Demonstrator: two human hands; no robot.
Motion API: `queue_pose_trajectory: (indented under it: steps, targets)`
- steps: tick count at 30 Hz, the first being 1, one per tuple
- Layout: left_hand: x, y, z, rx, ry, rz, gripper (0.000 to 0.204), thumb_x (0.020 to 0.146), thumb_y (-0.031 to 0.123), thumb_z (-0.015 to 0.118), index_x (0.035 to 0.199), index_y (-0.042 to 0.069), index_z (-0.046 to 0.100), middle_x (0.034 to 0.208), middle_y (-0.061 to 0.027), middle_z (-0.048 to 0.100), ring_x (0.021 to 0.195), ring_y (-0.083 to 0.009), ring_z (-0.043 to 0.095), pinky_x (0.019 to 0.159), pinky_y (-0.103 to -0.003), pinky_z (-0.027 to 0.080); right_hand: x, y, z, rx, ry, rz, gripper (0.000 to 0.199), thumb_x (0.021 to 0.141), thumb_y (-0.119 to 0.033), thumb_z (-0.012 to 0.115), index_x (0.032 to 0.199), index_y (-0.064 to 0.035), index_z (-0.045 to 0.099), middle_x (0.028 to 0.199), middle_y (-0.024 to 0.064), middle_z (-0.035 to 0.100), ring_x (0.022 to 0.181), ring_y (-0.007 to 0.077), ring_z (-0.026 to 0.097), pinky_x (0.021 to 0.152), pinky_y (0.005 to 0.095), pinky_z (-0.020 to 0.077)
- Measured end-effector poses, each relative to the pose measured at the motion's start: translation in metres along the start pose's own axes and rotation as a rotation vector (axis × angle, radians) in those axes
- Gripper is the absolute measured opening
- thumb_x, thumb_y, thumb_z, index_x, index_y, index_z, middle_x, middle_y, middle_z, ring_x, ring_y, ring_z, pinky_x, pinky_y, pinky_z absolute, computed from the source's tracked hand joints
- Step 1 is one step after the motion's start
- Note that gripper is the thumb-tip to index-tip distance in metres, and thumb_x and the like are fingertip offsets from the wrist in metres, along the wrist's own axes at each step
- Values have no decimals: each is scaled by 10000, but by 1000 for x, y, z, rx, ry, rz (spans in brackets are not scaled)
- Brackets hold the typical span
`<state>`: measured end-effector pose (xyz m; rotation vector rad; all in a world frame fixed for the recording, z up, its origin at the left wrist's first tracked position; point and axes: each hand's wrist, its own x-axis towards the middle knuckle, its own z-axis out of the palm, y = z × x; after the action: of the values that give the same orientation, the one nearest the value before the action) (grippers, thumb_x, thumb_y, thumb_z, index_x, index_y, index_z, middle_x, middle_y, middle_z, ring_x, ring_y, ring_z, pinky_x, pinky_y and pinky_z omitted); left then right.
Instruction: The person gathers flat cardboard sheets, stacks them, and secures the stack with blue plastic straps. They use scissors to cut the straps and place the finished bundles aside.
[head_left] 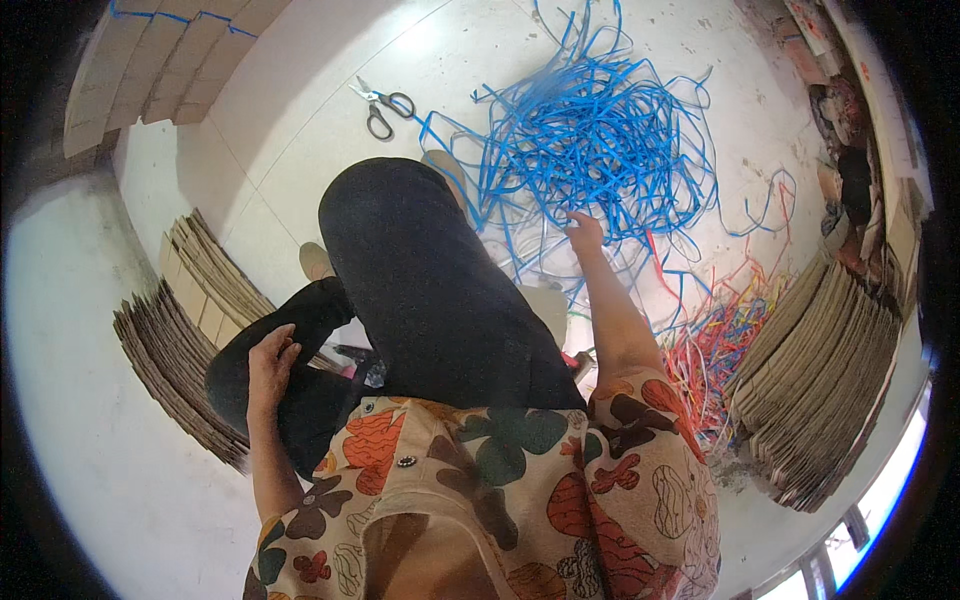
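A big tangled heap of blue plastic packing straps (630, 140) lies on the floor in front of me. My right hand (583, 233) reaches to the heap's near edge, its fingers closed in a pinch on a strap; the exact grip is too small to make out. My left hand (270, 368) rests on my bent left leg, with the fingers curled in and no object visible in them. Scissors with dark handles (383, 108) lie partly spread on the floor left of the heap, touching or very close to a loose strap end.
Bundles of flattened cardboard (820, 380) stand at the right, with more cardboard stacks (180, 370) at the left. A brown cardboard pile (170, 60) occupies the far left. Multicoloured strap scraps (710, 365) cover the floor beside my right arm. My black-trousered knee (400, 230) rises in the middle.
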<state>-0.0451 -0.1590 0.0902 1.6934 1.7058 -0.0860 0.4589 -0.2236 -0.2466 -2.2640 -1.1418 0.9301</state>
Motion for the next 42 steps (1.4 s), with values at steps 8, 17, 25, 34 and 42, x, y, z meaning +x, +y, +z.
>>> queue_pose_trajectory:
  steps: [8, 17, 25, 34, 42]
  targets:
    - [11, 16, -3, 8, -20, 9, 304, 767, 11, 603, 1069, -13, 575, 862, -147, 618, 781, -226, 594, 741, -296, 469, 3, 15, -1, -93, -9, -11, 385, 640, -155, 682, 1013, -65, 638, 808, 180, 636, 766, 309, 620, 694, 377, 486]
    - [15, 30, -8, -171, 67, 130, 292, 786, 19, 608, 1072, -28, 578, 851, -127, 629, 774, -184, 596, 741, -282, 466, -60, -161, -244, 1075, 5, -52, 161, 785, -16, 548, 918, 43, 616, 750, 108, 619, 562, 167, 593, 524, 264, 480]
    - [23, 159, -30, -106, 289, 705, 293, 732, 24, 658, 1021, 4, 612, 890, -123, 652, 790, -228, 632, 740, -302, 491, -123, -293, -381, 1133, 77, -701, 344, 854, -67, 489, 1165, 77, 468, 1005, 204, 591, 803, 268, 636, 592, 324, 545]
    - [-33, 287, -18, 447, 574, 1702, 277, 691, 48, 622, 962, 85, 658, 1030, -85, 608, 1028, -215, 539, 802, -354, 475, -171, -365, -230, 1111, -457, -464, 112, 779, 5, 597, 879, 1, 648, 818, 52, 649, 704, 85, 596, 584, 200, 489]
    - [-51, 246, -50, -56, -129, 1059, 156, 755, 21, 566, 893, 17, 637, 879, -115, 645, 761, -210, 633, 613, -314, 510, -187, -356, -170, 761, -237, -822, 136, 719, 6, 610, 845, -43, 629, 761, 50, 534, 698, 192, 558, 621, 280, 433]
